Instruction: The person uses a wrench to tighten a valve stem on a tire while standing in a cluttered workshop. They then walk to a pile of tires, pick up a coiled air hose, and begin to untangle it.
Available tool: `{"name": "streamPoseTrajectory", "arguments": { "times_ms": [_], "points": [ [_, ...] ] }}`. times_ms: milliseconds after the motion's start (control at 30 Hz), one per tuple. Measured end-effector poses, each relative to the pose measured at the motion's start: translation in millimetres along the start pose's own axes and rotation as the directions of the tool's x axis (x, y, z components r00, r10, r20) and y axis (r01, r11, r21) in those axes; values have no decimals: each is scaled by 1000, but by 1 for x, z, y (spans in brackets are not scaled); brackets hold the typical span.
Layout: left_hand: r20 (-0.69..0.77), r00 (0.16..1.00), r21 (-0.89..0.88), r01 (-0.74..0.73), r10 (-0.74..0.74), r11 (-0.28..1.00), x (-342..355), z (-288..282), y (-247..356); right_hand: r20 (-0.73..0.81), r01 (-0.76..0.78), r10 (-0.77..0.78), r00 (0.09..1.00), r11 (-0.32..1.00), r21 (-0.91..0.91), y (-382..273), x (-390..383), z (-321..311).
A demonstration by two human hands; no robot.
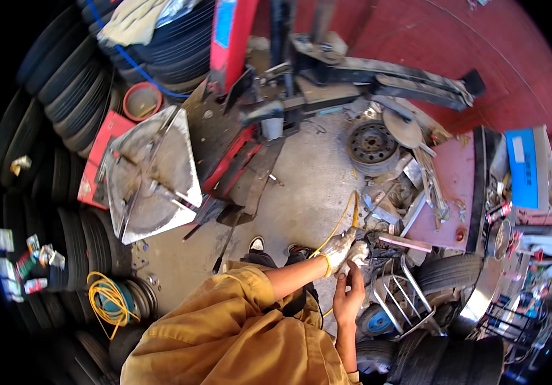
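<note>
The left hand (339, 246) wears a dirty white glove (331, 252), with a yellow band at the wrist. I cannot tell if its fingers are wide or closed. The right hand (350, 296) is bare. Its fingers are close together and point up at a whitish bundle (357, 253), just right of the glove. I cannot tell if it grips the bundle or only touches it. Both hands are right of the middle, in front of the body.

A yellow hose (355, 208) runs close by the glove, on the far side. Farther off is a dark wheel (373, 144). To the right is a metal frame (405, 298). On the far left are a red bucket (142, 101) and many stacked tires (74, 102).
</note>
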State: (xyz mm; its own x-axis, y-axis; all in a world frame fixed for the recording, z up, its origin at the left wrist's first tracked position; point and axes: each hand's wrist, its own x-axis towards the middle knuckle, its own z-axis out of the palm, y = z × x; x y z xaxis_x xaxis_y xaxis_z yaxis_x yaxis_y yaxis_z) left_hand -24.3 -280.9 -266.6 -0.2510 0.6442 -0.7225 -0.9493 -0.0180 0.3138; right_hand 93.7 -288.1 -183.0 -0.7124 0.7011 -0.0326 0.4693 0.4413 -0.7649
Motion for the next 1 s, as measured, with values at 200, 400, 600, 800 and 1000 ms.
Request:
{"name": "streamPoseTrajectory", "arguments": {
  "times_ms": [200,400,600,800,1000],
  "points": [
    [-1,998,-173,-63,64,983,-44,-72,50,8,-208,211,977,954,217,-46,-42,67],
    [12,996,-54,-84,84,995,-64,-128,52,62,-137,135,989,990,26,-73,-46,107],
    [19,997,22,-69,69,997,-99,-142,76,199,-291,216,956,788,542,-79,5,81],
    [-1,999,49,-37,37,998,-77,-144,76,-50,45,-28,998,918,394,-164,100,-46],
    [-31,992,80,-119,122,990,-74,-89,103,-465,560,-314,828,504,657,-238,230,-161]
  ]
}}
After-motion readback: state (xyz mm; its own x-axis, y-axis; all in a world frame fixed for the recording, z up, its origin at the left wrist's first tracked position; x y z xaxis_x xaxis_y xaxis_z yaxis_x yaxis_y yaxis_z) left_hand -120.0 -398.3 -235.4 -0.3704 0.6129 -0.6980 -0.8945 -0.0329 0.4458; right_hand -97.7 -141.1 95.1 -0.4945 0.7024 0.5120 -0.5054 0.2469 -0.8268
